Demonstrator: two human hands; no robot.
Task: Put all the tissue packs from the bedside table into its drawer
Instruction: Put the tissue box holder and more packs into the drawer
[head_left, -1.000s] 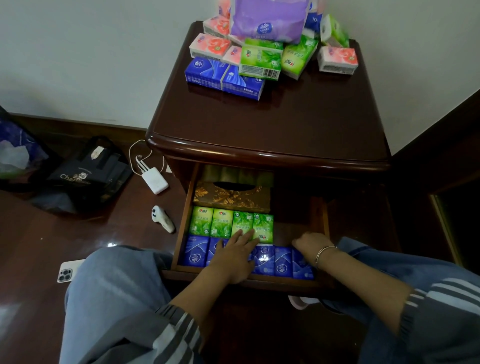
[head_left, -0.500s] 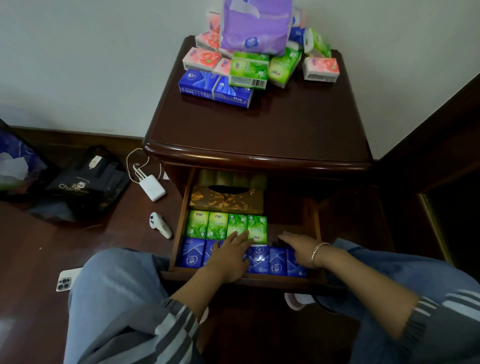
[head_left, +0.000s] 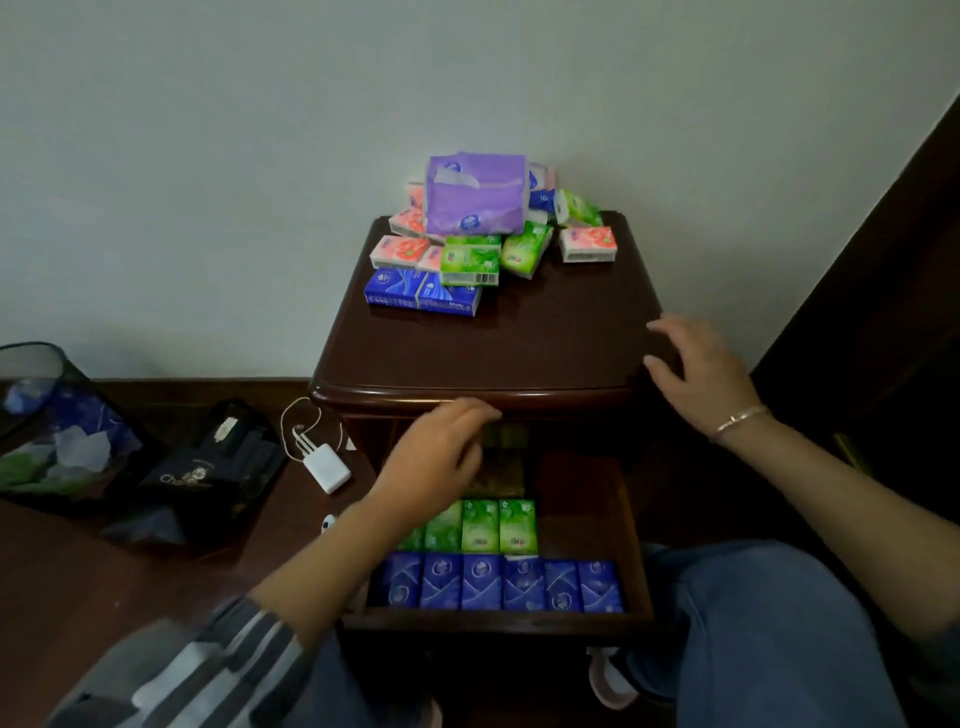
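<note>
A pile of tissue packs sits at the back of the dark wooden bedside table (head_left: 519, 348): a large purple pack (head_left: 475, 195) on top, pink packs (head_left: 588, 244), green packs (head_left: 470, 266) and two blue packs (head_left: 422, 293) in front. The open drawer (head_left: 636, 525) below holds a row of blue packs (head_left: 498, 581) at its front and a row of green packs (head_left: 480, 526) behind. My left hand (head_left: 441, 449) hovers empty over the drawer's back, fingers loosely bent. My right hand (head_left: 698, 371) is raised over the table's right front corner, fingers spread, holding nothing.
A brown and gold tissue box (head_left: 498, 470) lies at the drawer's back, partly hidden by my left hand. On the floor to the left are a white charger with cable (head_left: 327, 465), a black bag (head_left: 208, 467) and a waste bin (head_left: 57, 421). My knees flank the drawer.
Both hands have lifted out of the drawer. The left rose toward the table's front edge, the right went up to the table's right front corner. The camera tilted upward.
</note>
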